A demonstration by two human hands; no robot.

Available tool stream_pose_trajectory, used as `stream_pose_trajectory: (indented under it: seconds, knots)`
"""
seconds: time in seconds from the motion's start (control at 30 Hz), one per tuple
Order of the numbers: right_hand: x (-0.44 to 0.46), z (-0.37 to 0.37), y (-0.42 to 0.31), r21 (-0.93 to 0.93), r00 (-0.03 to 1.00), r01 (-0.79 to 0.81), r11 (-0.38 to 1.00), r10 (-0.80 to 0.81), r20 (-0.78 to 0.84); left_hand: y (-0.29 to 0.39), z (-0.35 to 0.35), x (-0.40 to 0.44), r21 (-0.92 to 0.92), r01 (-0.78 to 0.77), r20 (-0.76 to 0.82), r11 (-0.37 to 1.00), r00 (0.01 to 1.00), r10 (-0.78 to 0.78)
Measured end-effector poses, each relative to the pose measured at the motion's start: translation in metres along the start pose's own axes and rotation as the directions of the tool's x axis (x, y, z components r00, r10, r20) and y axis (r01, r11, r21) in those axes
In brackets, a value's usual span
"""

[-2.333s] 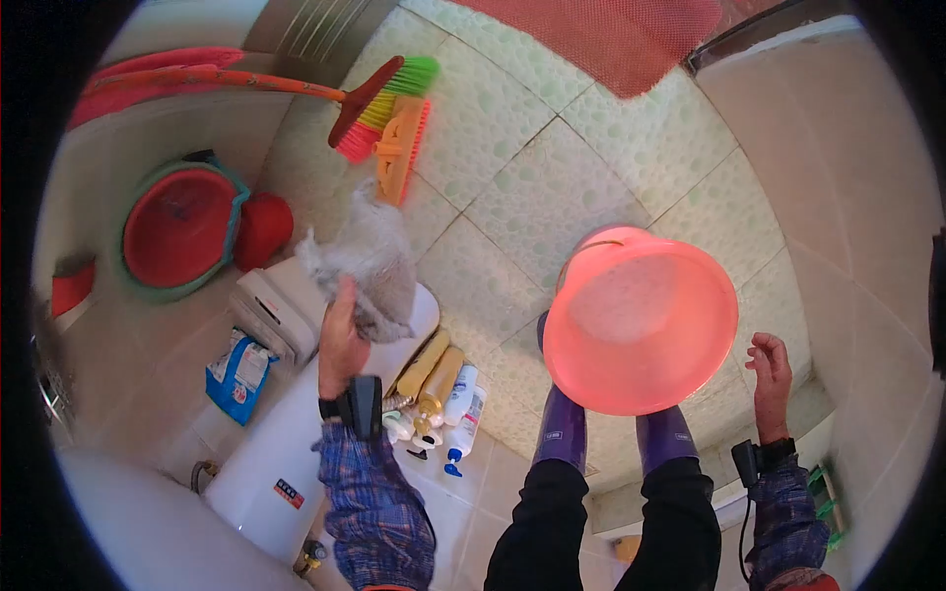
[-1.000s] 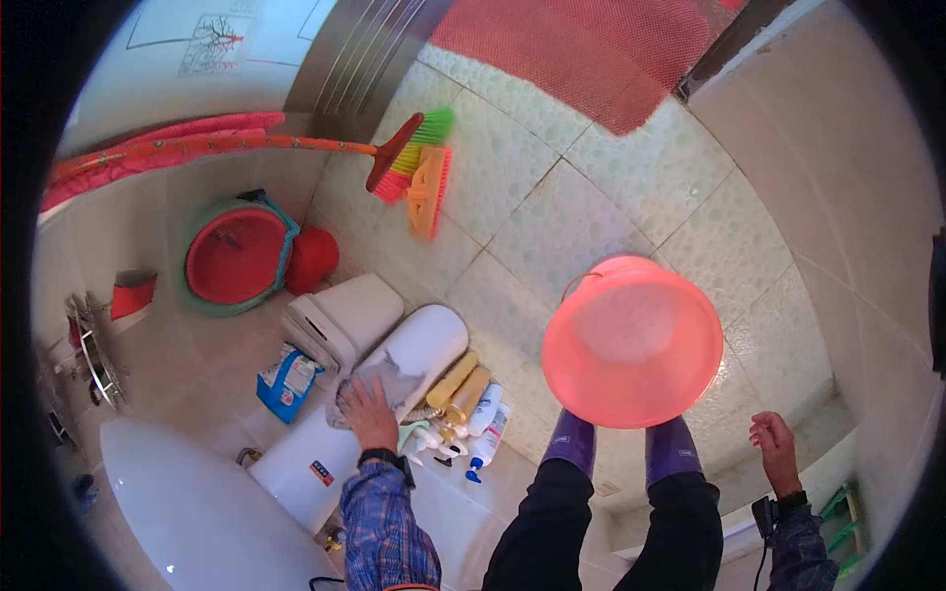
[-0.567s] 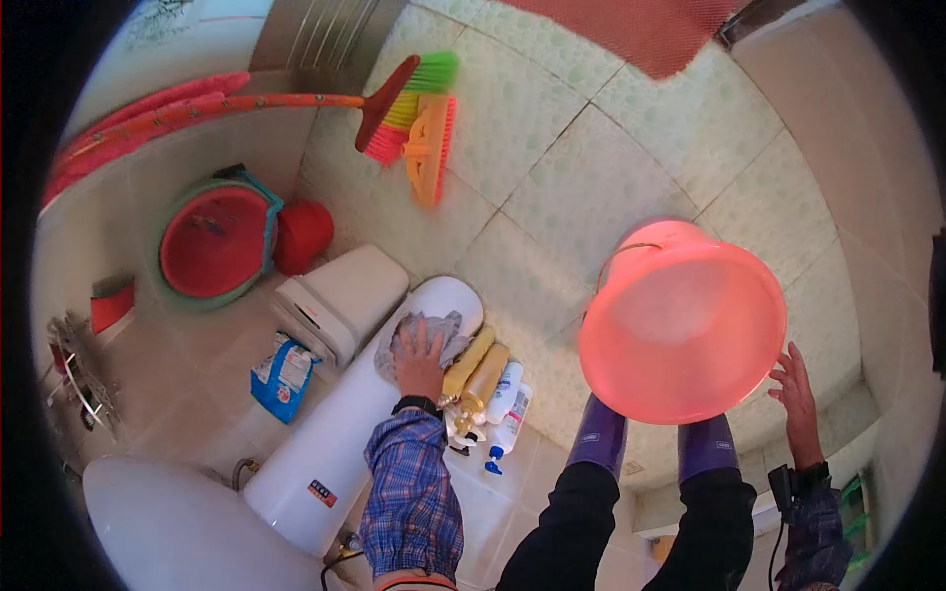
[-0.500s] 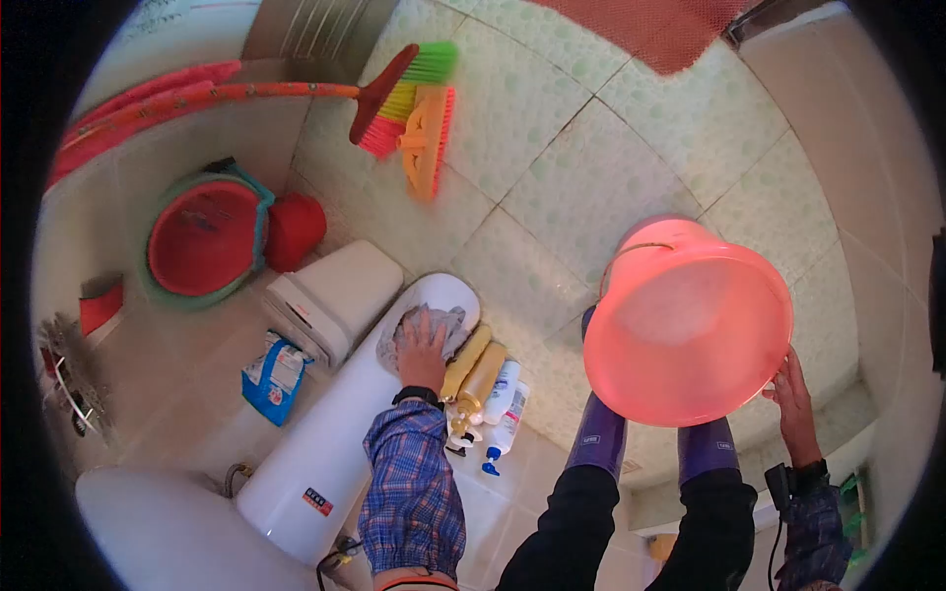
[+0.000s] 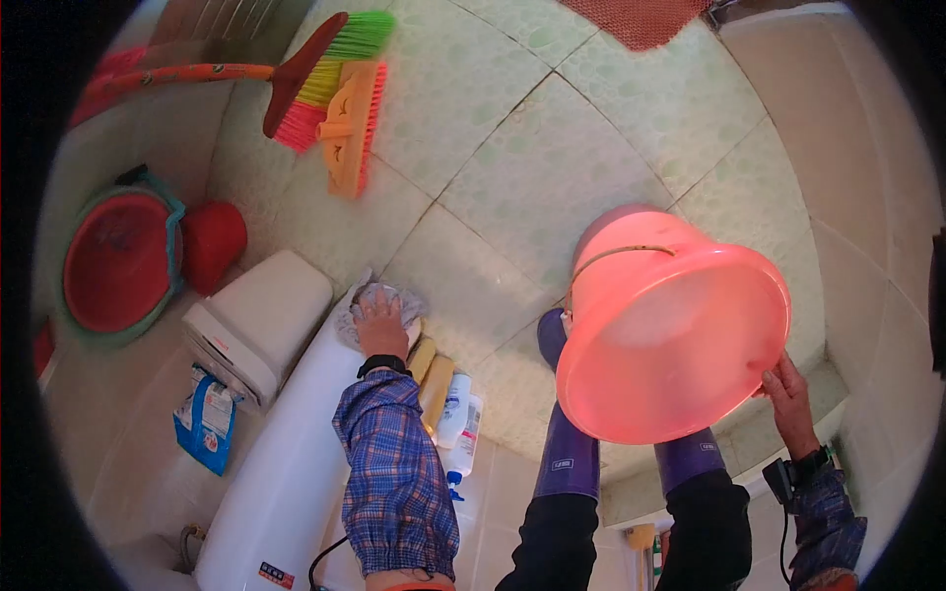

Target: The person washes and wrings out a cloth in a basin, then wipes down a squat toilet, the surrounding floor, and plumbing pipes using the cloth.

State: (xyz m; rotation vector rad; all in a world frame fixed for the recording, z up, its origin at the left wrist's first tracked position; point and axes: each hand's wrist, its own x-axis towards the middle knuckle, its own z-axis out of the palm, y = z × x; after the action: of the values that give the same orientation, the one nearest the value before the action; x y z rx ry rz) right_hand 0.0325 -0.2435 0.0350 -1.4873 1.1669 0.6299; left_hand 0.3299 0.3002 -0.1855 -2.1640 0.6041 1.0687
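Note:
My left hand (image 5: 379, 325) presses a crumpled grey cloth (image 5: 347, 323) onto the far rounded end of a long white water heater (image 5: 286, 448). Its fingers are bent a little over the cloth. Bottles stand beside that end: golden ones (image 5: 435, 394) and white pump bottles (image 5: 463, 433). On my right, a pink bucket (image 5: 631, 239) with a wire handle and a wide flared rim tilts toward me, with a whitish patch inside. My right hand (image 5: 783, 394) pinches its rim at the lower right, thumb over the edge; some fingers are hidden behind it.
Left of the heater are a white lidded bin (image 5: 261, 310), a blue-and-white packet (image 5: 207, 419), and a red basin (image 5: 118, 261). A broom (image 5: 307, 74) and an orange scrub brush (image 5: 347, 128) lie beyond on the tiles. My purple boots (image 5: 569, 453) stand below the bucket.
The view has shifted, so most things on the left appear farther left. My left hand and the cloth have slid to the heater's far end. The right hand still holds the bucket rim.

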Motion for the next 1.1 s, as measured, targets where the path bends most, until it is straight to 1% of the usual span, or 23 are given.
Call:
stream_pose_trajectory:
  seconds: [0.03,0.1,0.13,0.23,0.33,0.4,0.43,0.53,0.57,0.6,0.67,0.77,0.83,0.9,0.97,1.0,1.03,1.07,1.1]
  knots:
    - [0.001,0.000,-0.001,-0.019,1.000,0.016,1.000,-0.016,-0.006,0.000,0.000,-0.006,-0.009,-0.015,-0.062,1.000,0.998,0.014]
    - [0.002,0.002,-0.004,-0.043,0.999,0.044,0.998,-0.044,-0.002,-0.008,-0.004,-0.027,0.044,-0.084,-0.084,0.996,0.993,0.087]
    - [0.001,0.002,-0.002,-0.011,1.000,0.028,1.000,-0.028,0.002,-0.015,-0.012,-0.038,0.073,-0.114,-0.100,0.991,0.988,0.121]
    - [0.002,-0.004,0.006,0.061,1.000,0.012,0.998,-0.012,0.000,-0.030,-0.031,-0.090,0.083,-0.134,-0.173,0.988,0.974,0.146]
    - [-0.003,-0.006,0.005,0.084,1.000,0.009,0.996,-0.009,-0.002,-0.038,-0.058,-0.145,0.112,-0.133,-0.155,0.985,0.977,0.149]
    - [-0.004,-0.003,0.001,0.069,1.000,0.022,0.997,-0.022,-0.009,-0.043,-0.059,-0.151,0.059,-0.135,-0.135,0.989,0.981,0.142]
    - [-0.002,-0.002,0.001,0.072,0.999,0.027,0.997,-0.026,-0.018,-0.044,-0.054,-0.150,0.028,-0.131,-0.121,0.991,0.984,0.134]
    - [-0.002,0.002,0.006,0.094,0.999,0.026,0.995,-0.021,-0.048,-0.043,-0.020,-0.119,0.146,-0.141,-0.296,0.979,0.938,0.179]
    - [-0.002,0.004,0.007,0.118,0.998,0.031,0.993,-0.025,-0.057,-0.039,-0.030,-0.106,0.165,-0.140,-0.189,0.976,0.967,0.170]
    - [-0.003,0.006,0.008,0.139,0.998,0.034,0.990,-0.025,-0.063,-0.035,-0.035,-0.092,0.121,-0.141,-0.157,0.983,0.975,0.159]
    - [-0.002,0.005,0.011,0.090,0.998,0.029,0.996,-0.023,-0.066,-0.031,-0.038,-0.066,0.042,-0.132,-0.090,0.990,0.987,0.136]
    - [-0.001,0.009,0.009,0.043,0.996,0.035,0.998,-0.032,-0.086,-0.027,-0.006,-0.027,0.092,-0.113,-0.131,0.989,0.984,0.124]
    - [0.000,0.008,0.010,0.019,0.993,0.046,0.999,-0.044,-0.111,-0.020,-0.001,-0.014,0.062,-0.089,-0.100,0.994,0.990,0.095]
    - [0.001,0.009,0.011,0.001,0.993,0.062,0.998,-0.062,-0.105,-0.023,0.003,-0.015,0.024,-0.072,-0.056,0.997,0.996,0.073]
    - [0.001,0.009,0.018,0.008,0.990,0.055,0.998,-0.053,-0.128,-0.027,-0.025,-0.035,-0.011,-0.064,-0.004,0.998,0.998,0.064]
    - [0.000,0.010,0.017,0.013,0.990,0.053,0.999,-0.051,-0.133,-0.031,-0.026,-0.048,0.011,-0.044,-0.027,0.999,0.999,0.044]
    - [-0.003,0.010,0.004,-0.040,0.994,0.059,0.997,-0.062,-0.084,-0.032,-0.026,-0.061,0.028,-0.022,-0.055,0.999,0.998,0.023]
    - [-0.002,0.011,0.007,0.010,0.993,0.077,0.997,-0.076,-0.090,-0.036,-0.028,-0.073,0.042,-0.001,-0.086,0.999,0.996,0.005]
    - [-0.003,0.011,0.018,0.057,0.991,0.094,0.994,-0.088,-0.104,-0.044,-0.026,-0.088,0.038,-0.016,-0.170,0.999,0.985,0.022]
